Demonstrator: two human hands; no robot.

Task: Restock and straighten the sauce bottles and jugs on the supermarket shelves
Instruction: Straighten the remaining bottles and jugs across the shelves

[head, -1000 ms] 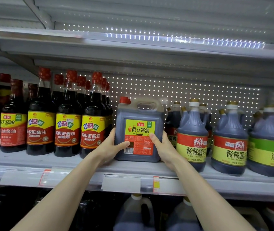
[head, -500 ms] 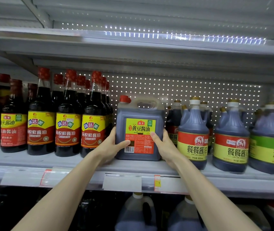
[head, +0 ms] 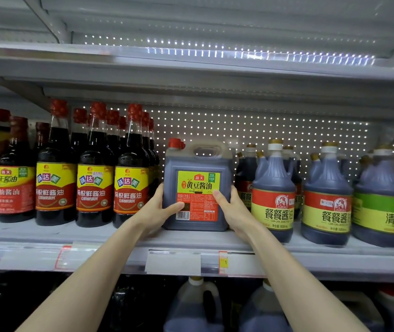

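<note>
Jug of soy sauce, dark and square with a red cap and a yellow-and-red label, stands upright on the shelf, clasped between both hands. The left hand wraps its left side, fingers curled round the edge and thumb laid across the lower front by the barcode. The right hand grips the right side the same way, its thumb pressing on the label's edge.

Just left of the left hand stand tall glass bottles with red caps, in rows running back. Just right of the right hand are squat handled bottles with red-and-yellow labels, and further right a green-labelled bottle. Below the wrists runs the price strip on the shelf's front edge. Under the forearms, on the level below, larger jugs show their necks. Behind the held jug is a perforated back panel; above the hands is the underside of the upper shelf.
</note>
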